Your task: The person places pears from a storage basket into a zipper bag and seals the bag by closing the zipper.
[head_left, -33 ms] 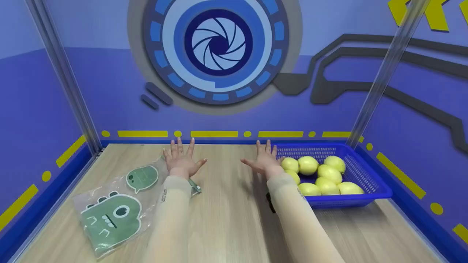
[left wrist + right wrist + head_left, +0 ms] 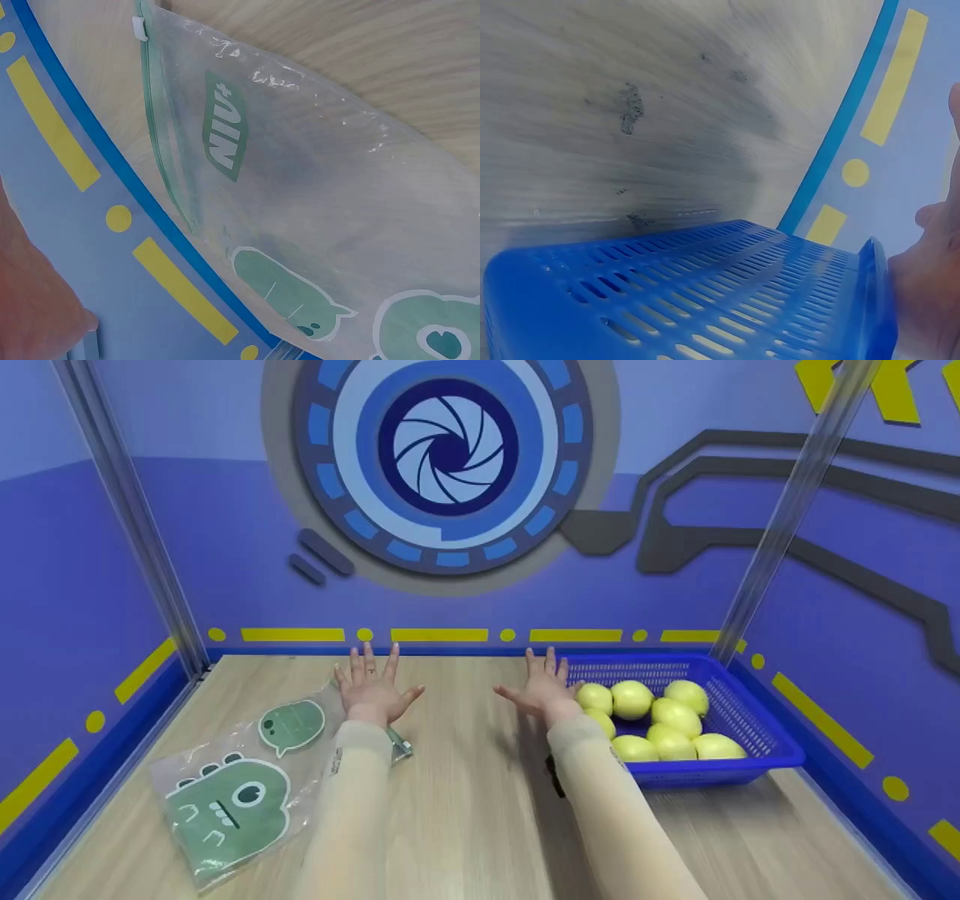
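My left hand (image 2: 373, 690) is spread with straight fingers above the far end of a clear zip bag (image 2: 247, 780) printed with green cartoon figures. In the left wrist view, the bag (image 2: 315, 180) lies flat, its green zip edge and white slider towards the back wall. My right hand (image 2: 541, 690), fingers also spread, is at the left side of a blue plastic basket (image 2: 780, 754) and holds nothing. Several yellow-green round fruits (image 2: 632, 700) lie in the basket. The right wrist view shows the slotted basket wall (image 2: 705, 292) close below the hand.
Both things lie on a light wood-grain table (image 2: 457, 810). A blue back wall (image 2: 450, 611) and side walls enclose it, with clear posts (image 2: 780, 517) in the corners. Between the hands, bare wood shows.
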Demonstrator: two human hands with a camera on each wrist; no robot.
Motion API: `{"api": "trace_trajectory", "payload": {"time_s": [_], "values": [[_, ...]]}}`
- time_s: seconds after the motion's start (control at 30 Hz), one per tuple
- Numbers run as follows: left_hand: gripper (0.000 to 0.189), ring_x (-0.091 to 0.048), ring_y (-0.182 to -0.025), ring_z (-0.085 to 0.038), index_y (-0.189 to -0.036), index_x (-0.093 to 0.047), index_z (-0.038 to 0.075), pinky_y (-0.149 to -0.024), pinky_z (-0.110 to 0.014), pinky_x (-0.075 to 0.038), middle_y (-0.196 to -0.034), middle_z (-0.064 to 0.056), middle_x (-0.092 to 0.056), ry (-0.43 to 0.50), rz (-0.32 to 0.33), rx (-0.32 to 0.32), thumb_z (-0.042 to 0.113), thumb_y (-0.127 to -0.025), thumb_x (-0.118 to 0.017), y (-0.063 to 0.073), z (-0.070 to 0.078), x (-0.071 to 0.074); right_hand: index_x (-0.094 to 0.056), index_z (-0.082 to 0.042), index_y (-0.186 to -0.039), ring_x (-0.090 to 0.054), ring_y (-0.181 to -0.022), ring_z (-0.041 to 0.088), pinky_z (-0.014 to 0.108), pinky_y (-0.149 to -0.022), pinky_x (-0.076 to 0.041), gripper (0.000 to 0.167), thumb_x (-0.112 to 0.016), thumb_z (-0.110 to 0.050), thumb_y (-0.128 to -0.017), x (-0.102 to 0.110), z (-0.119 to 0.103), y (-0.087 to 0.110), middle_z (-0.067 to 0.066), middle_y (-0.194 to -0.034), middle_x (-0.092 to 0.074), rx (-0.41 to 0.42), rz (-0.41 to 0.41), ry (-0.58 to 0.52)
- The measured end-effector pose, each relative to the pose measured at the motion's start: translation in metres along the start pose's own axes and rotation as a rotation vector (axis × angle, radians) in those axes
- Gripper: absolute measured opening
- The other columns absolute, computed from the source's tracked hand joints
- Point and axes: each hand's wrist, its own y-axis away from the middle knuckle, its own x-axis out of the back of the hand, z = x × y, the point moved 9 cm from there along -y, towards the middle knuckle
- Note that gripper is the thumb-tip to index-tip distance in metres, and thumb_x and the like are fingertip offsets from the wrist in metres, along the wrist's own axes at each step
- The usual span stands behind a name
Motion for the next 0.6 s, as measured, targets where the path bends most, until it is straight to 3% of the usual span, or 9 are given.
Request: {"api": "trace_trajectory", "payload": {"time_s": [0.6], "values": [[0.096,0.021,-0.157,-0.045,-0.165,0.009,0.027,-0.121,-0.070,0.013,-0.169,-0.023,0.019,-0.026,-0.039,0.008,0.074,-0.097,-0.041,-0.0001,0.0020,0.0044,-0.005,-0.024,-0.167,0.008,-0.158,0.048,0.079,-0.118,-0.005,0.106,-0.058,-0.074,-0.090,0.0042,-0.0025,-0.0014,0.018,-0.172,0.014,-0.003,-0.013,0.011]]}}
